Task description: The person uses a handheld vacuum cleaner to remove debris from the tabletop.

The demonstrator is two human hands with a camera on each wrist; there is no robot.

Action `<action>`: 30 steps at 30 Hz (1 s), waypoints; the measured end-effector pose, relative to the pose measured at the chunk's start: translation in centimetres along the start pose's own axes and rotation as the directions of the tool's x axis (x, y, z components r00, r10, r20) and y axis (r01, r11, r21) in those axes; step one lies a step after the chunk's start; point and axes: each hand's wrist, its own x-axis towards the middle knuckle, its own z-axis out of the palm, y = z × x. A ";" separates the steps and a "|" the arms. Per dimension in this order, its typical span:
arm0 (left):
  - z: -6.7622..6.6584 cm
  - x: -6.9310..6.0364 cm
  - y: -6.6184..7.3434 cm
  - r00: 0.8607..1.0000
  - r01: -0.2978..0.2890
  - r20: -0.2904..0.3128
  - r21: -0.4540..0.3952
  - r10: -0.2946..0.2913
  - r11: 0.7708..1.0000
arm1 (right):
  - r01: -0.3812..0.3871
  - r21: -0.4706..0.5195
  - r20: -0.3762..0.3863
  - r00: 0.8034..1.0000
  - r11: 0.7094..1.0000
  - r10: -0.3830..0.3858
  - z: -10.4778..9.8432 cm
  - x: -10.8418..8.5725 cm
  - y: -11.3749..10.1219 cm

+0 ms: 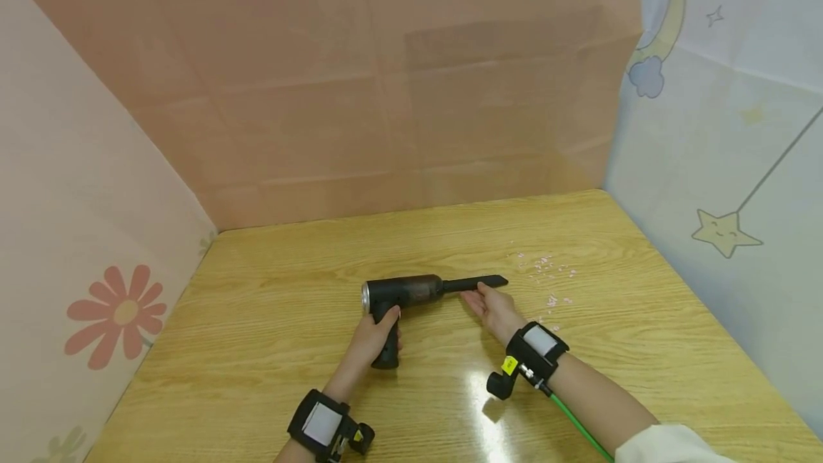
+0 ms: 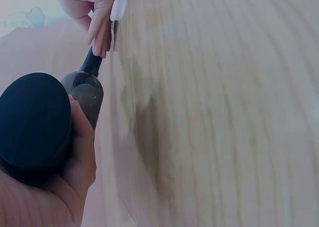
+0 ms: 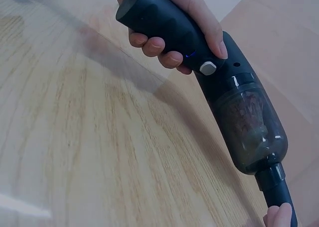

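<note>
A black handheld vacuum cleaner (image 1: pixel 411 290) is held above the table with its nozzle (image 1: pixel 459 285) pointing right. My left hand (image 1: pixel 375 338) grips its handle; in the right wrist view the fingers wrap round the handle, the thumb lies near a pale button (image 3: pixel 208 68), and a small blue light shows. Through the see-through dust cup (image 3: pixel 246 122) a filter is visible. My right hand (image 1: pixel 498 309) holds the nozzle near its tip, thumb on top and fingers below. In the left wrist view the handle's round end (image 2: pixel 35 127) hides part of the left hand.
Small pale pink scraps (image 1: pixel 551 301) lie scattered on the wooden table (image 1: pixel 270 320), right of the nozzle tip. A plain backdrop (image 1: pixel 289 91) stands behind, with printed sheets at both sides. A green cable (image 1: pixel 575 424) runs from the right wrist strap.
</note>
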 end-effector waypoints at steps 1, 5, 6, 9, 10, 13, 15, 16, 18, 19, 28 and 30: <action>0.0 0.0 0.0 1.000 0.002 0.004 0.003 -0.002 1.000 | -0.003 0.004 -0.001 1.000 1.000 0.003 0.0 -0.1 0.0; 0.0 -0.3 -0.1 1.000 0.013 0.016 0.018 -0.014 1.000 | -0.014 0.006 0.017 1.000 1.000 0.014 -0.3 -0.7 0.2; 0.0 -0.4 -0.2 1.000 0.016 0.023 0.023 -0.016 1.000 | -0.017 0.010 0.026 1.000 1.000 0.017 -0.4 -0.9 0.3; -0.1 -0.7 -0.3 0.999 0.014 0.034 0.041 -0.015 0.999 | -0.029 0.014 0.044 0.999 0.999 0.028 -0.9 -1.4 0.6; -0.1 -0.8 -0.4 0.999 0.011 0.038 0.041 -0.013 0.999 | -0.033 0.018 0.049 0.998 0.999 0.032 -1.1 -1.7 0.7; -0.2 -1.2 -0.6 0.999 -0.003 0.050 0.048 0.001 0.999 | -0.044 0.027 0.069 0.997 0.999 0.042 -1.6 -2.3 1.1; -0.3 -1.5 -0.7 0.998 -0.014 0.069 0.045 0.011 0.999 | -0.050 0.042 0.088 0.995 0.998 0.047 -2.0 -2.7 1.2; -0.3 -1.6 -0.8 0.997 -0.021 0.081 0.048 0.017 0.999 | -0.055 0.049 0.100 0.994 0.997 0.050 -2.2 -2.9 1.4; -0.3 -1.8 -1.0 0.994 -0.037 0.108 0.058 0.030 0.998 | -0.064 0.063 0.107 0.993 0.996 0.057 -2.7 -3.4 1.6; -0.4 -1.9 -1.1 0.992 -0.044 0.125 0.065 0.035 0.997 | -0.066 0.066 0.104 0.993 0.996 0.059 -3.0 -3.6 1.6; -0.1 -3.4 -1.4 0.989 -0.034 0.144 0.020 0.031 0.999 | -0.074 0.063 0.103 0.992 0.995 0.067 -4.1 -5.1 2.3; -0.1 -3.8 -1.4 0.990 -0.024 0.142 0.002 0.023 1.000 | -0.073 0.068 0.096 0.993 0.995 0.066 -4.2 -5.3 2.4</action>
